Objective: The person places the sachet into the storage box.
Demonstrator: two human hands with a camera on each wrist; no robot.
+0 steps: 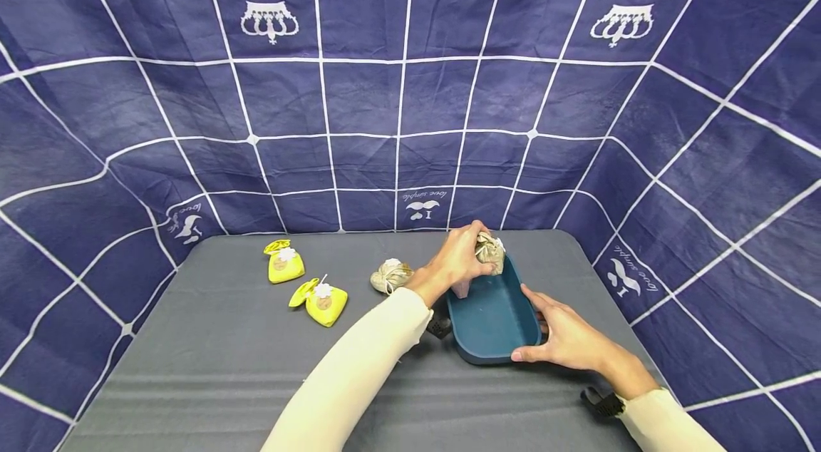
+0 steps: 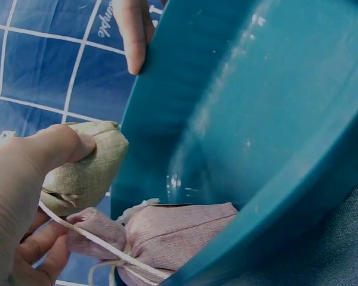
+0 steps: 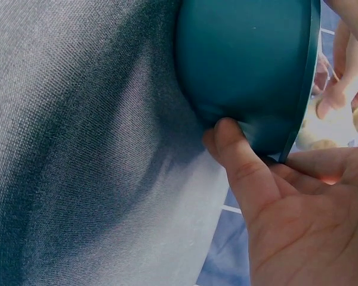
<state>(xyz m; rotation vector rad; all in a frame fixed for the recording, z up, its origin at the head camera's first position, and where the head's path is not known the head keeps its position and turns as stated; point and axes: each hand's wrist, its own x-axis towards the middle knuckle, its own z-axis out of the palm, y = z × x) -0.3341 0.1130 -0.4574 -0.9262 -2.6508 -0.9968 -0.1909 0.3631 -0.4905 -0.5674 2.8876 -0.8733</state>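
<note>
Open grey table (image 1: 212,359) front-left, yellow sachets (image 1: 301,284) mid-left, teal tray (image 1: 494,320) right

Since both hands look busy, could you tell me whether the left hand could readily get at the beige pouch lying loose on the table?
Probably not yet: the left hand already grips a pouch over the teal tray, though the loose beige pouch lies unobstructed beside its wrist.

Tray (image 1: 494,324) is a deep teal blue, plain, no pattern. The sachet (image 1: 489,250) in the left hand (image 1: 455,263) is beige linen-ish with a pale string, and the one (image 2: 167,235) under the tray's rim is dusty pink. Another beige sachet (image 1: 390,276) sits mid-table, plus two bright yellow ones (image 1: 285,264) (image 1: 321,301) toward the table's left edge. Table cover (image 1: 224,366) is flat grey. Backdrop (image 1: 410,81) is navy with a white grid and white crown logos. Sleeves (image 1: 359,373) are cream.
</note>
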